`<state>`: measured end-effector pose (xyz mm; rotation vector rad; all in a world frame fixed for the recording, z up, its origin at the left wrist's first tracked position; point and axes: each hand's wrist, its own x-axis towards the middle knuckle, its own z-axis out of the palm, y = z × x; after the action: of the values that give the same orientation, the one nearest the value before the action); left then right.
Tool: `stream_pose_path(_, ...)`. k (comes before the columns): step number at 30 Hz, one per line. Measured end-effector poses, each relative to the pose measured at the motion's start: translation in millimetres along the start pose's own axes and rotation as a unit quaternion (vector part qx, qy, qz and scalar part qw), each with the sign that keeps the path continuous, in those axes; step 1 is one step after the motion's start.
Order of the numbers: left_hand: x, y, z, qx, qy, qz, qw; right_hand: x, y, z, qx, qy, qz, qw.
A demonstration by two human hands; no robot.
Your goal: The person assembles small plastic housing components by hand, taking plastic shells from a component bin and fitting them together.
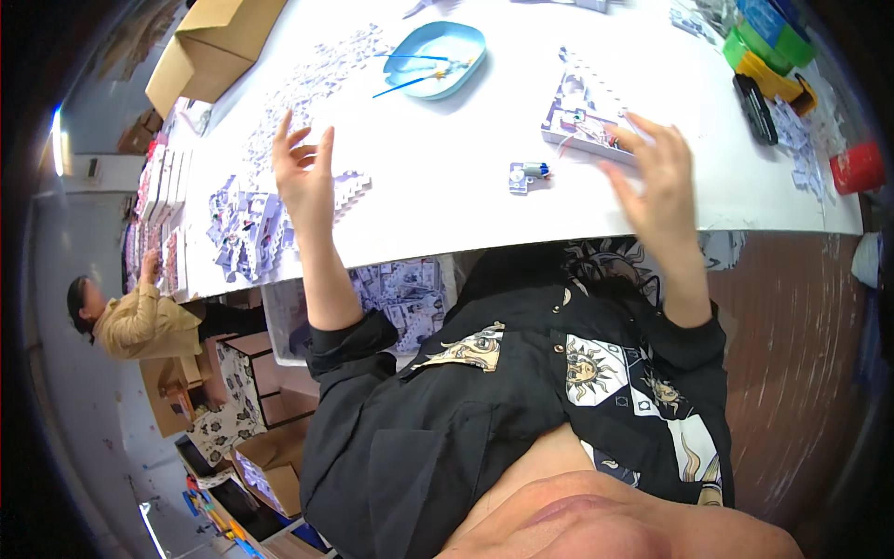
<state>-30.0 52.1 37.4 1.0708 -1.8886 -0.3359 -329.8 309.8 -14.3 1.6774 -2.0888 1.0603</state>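
My left hand (305, 177) is raised above the table's left side, fingers apart and nothing seen in them. Around it lie grey-white plastic parts (247, 228), some piled near the front edge. On the right, my right hand (656, 177) hovers with thumb and fingers spread, slightly blurred. Just beyond its fingertips sits a triangular white plastic housing (582, 142) with small wired components inside. Between the hands, nearer the right one, a small motor unit (529, 177) with a blue-ended metal body rests on the white table (438, 177).
A blue dish (399, 77) with two blue sticks stands at the back. Tape rolls (768, 42), a black tool (754, 110) and a red cup (857, 169) line the right side. A cardboard box (209, 56) is far left. Another person (140, 321) stands beyond the left end.
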Motion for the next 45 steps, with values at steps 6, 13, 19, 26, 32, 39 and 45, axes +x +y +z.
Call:
stream_pose_path(6,26,-26,-37,0.010,0.057,0.004,0.998,-21,25,-14,0.028,-0.039,0.089,0.995)
stream_pose_path(13,102,-52,35,0.146,-0.214,-0.066,0.964,-38,-18,-16,0.041,-0.056,0.042,0.997)
stream_pose_path(19,151,-68,107,0.208,-0.240,0.027,0.948,-42,-22,-10,0.048,-0.066,0.037,0.996)
stream_pose_path(26,92,66,78,-0.092,-0.102,0.216,0.967,-18,-3,-28,0.046,-0.013,0.040,0.998)
stream_pose_path(32,-46,116,47,-0.102,-0.212,0.334,0.913,72,77,-35,-0.081,-0.027,0.023,0.996)
stream_pose_path(39,-136,73,48,-0.259,-0.252,-0.065,0.930,158,307,5,-0.285,-0.157,0.119,0.938)
stream_pose_path(45,-128,63,35,-0.201,-0.206,0.033,0.957,163,204,-2,-0.243,-0.147,0.089,0.955)
